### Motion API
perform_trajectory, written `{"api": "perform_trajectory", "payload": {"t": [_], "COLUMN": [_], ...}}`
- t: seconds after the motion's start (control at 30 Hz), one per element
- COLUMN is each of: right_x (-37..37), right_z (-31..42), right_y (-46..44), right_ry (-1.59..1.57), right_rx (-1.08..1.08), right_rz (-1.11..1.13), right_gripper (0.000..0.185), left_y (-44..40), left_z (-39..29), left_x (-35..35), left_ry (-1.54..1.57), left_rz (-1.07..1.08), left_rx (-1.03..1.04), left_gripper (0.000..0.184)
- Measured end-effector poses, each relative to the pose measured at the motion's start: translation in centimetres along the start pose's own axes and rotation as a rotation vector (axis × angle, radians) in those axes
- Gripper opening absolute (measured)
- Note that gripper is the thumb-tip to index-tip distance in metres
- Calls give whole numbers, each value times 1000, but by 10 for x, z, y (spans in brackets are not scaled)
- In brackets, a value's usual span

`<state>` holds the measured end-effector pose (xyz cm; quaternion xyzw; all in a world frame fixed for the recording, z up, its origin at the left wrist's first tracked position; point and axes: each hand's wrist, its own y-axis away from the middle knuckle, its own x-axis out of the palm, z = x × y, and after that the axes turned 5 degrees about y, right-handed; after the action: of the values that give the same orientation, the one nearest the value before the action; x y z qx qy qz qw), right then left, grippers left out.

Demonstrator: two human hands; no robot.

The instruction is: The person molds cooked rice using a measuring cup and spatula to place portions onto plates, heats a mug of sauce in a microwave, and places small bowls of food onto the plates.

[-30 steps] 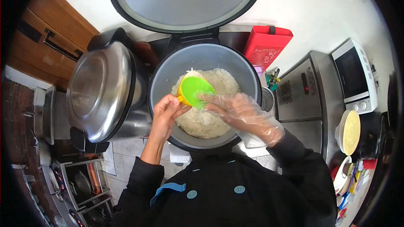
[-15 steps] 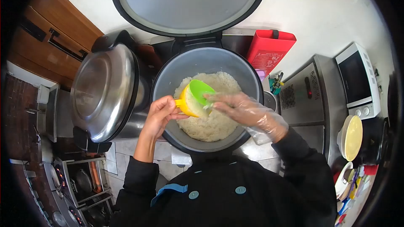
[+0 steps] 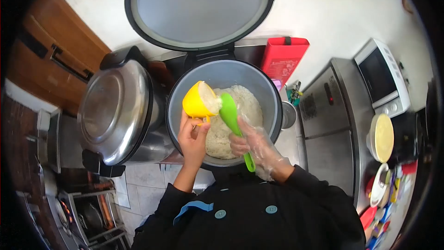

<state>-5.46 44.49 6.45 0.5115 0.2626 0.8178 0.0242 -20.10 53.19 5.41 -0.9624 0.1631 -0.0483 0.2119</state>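
Observation:
A yellow cup packed with white rice is tilted on its side over the left part of the open cooker. Fingers of my bare left hand pinch its handle from below. My right hand, in a clear plastic glove, is closed round the handle of a green rice paddle. The paddle's blade points up and lies close to the rice at the cup's mouth; whether they touch I cannot tell. Loose white rice covers the cooker's bottom beneath both hands.
The cooker's raised lid stands at the back. A closed steel cooker is on the left. Behind on the right are a red box and a metal container. Farther right stand a steel cabinet, a microwave and yellow-topped bowls.
The cup has turned and moved up and left, its rice now showing on the right side. The green paddle has come away from over the cup and now stands more upright beside it.

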Motion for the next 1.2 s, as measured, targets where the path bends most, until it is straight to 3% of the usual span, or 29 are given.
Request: {"api": "perform_trajectory", "payload": {"t": [0.07, 0.1, 0.2, 0.27, 0.3, 0.33, 0.37, 0.43, 0.47, 0.53, 0.57, 0.67, 0.7, 0.8, 0.87, 0.93, 1.0, 1.07, 1.13, 1.2], "right_x": [6, 10, 20, 14, 8, 2, -10, 12, -7, -7, -9, -28, -46, -110, -151, -171, -197, -231, -250, -262], "right_z": [-10, -14, -24, -24, -14, -13, -15, -21, -39, -52, -62, -102, -116, -168, -216, -251, -297, -341, -374, -398], "right_y": [-5, -5, 2, 19, 31, 33, 37, 83, 87, 140, 170, 244, 261, 314, 357, 403, 440, 476, 506, 538], "right_ry": [415, 402, 572, 574, 801, 779, 1027, 1301, 1475, 1060, 1029, 889, 716, 463, 437, 296, 229, 123, 8, 37], "right_rx": [-366, -394, -373, -243, -198, -225, -598, -652, -882, -731, -787, -904, -953, -1024, -1125, -789, -864, -870, -881, -825], "right_rz": [-117, -140, -248, -190, -301, -337, -387, -522, -480, -366, -470, -817, -951, -1292, -1575, -1808, -1948, -1975, -1988, -2142], "right_gripper": [27, 27, 27, 29, 34, 34, 36, 39, 40, 41, 41, 50, 56, 74, 65, 53, 47, 47, 48, 46], "left_y": [6, 9, 11, 11, 16, 16, 18, 24, 31, 46, 52, 89, 103, 146, 195, 243, 302, 359, 409, 453], "left_z": [-3, -8, -7, -11, 10, 10, 7, 1, -4, -15, -21, -48, -54, -54, -75, -102, -133, -144, -161, -165], "left_x": [-4, -8, -29, -39, -45, -46, -41, -28, -16, 5, 19, 73, 93, 148, 193, 236, 282, 325, 367, 416], "left_ry": [-97, -169, -248, -3, 181, 203, 311, 399, 453, 547, 713, 752, 754, 788, 825, 743, 703, 640, 589, 550], "left_rz": [37, 74, 215, 270, 241, 284, 303, 408, 432, 511, 596, 743, 822, 1175, 1289, 1486, 1491, 1480, 1631, 1749], "left_rx": [69, 89, 117, -59, -102, -105, -186, -248, -308, -332, -437, -562, -556, -671, -666, -811, -910, -1241, -1142, -1086], "left_gripper": [14, 14, 14, 14, 14, 14, 14, 15, 16, 23, 31, 38, 37, 40, 40, 39, 36, 36, 33, 32]}}
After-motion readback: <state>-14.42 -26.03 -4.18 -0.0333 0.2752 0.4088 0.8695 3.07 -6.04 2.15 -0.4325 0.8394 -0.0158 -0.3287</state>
